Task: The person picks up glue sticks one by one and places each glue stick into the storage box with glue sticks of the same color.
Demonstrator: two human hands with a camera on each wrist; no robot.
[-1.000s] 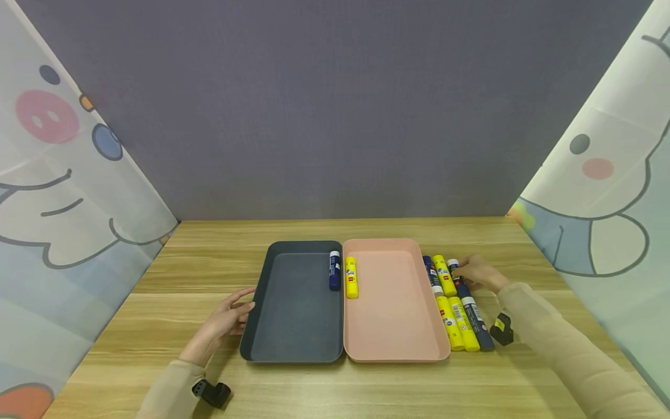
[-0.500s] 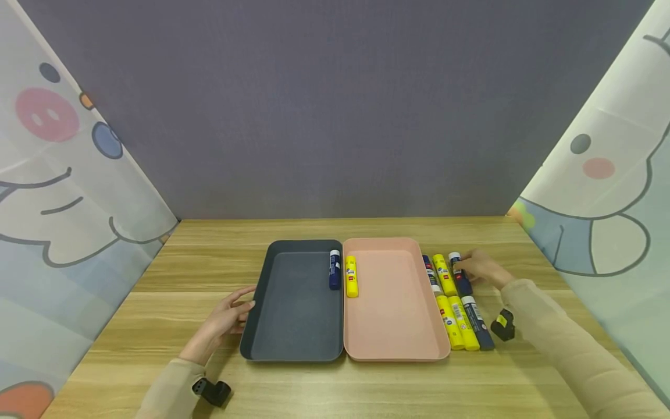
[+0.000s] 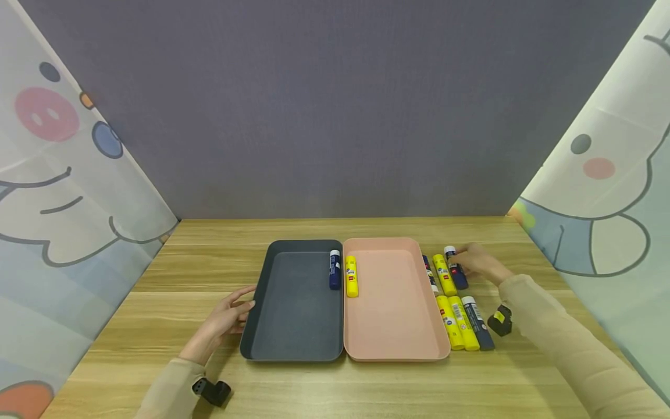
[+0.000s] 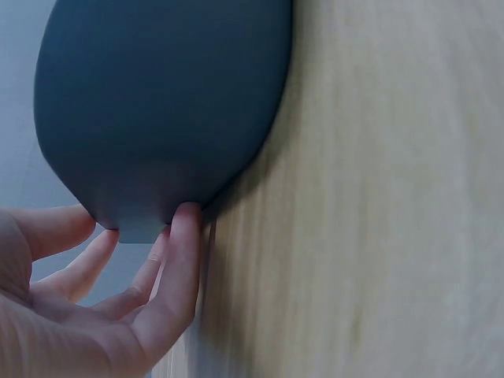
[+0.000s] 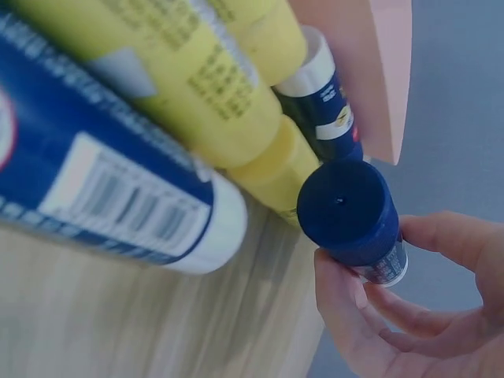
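My right hand [image 3: 477, 263] pinches a navy glue stick [image 3: 456, 269] with a white end, between thumb and fingers. In the right wrist view that glue stick [image 5: 346, 206] shows its round navy end, tilted toward the camera. Beside it on the table lie yellow glue sticks [image 3: 444, 274] and a navy one [image 3: 477, 323]. My left hand [image 3: 222, 320] rests its fingertips against the left side of the dark grey tray [image 3: 256, 314]. In the left wrist view, relaxed fingers [image 4: 183, 260] touch the tray's outer wall [image 4: 165, 118].
A pink tray [image 3: 398, 343] stands right against the dark one. One navy glue stick [image 3: 334, 270] lies inside the dark tray, and one yellow glue stick [image 3: 352, 276] lies inside the pink tray. Another navy glue stick [image 3: 431, 274] lies along the pink tray's right wall.
The pinched navy glue stick has come away from the row, shifting slightly away from me and then left. The left hand and both trays have stayed in place.
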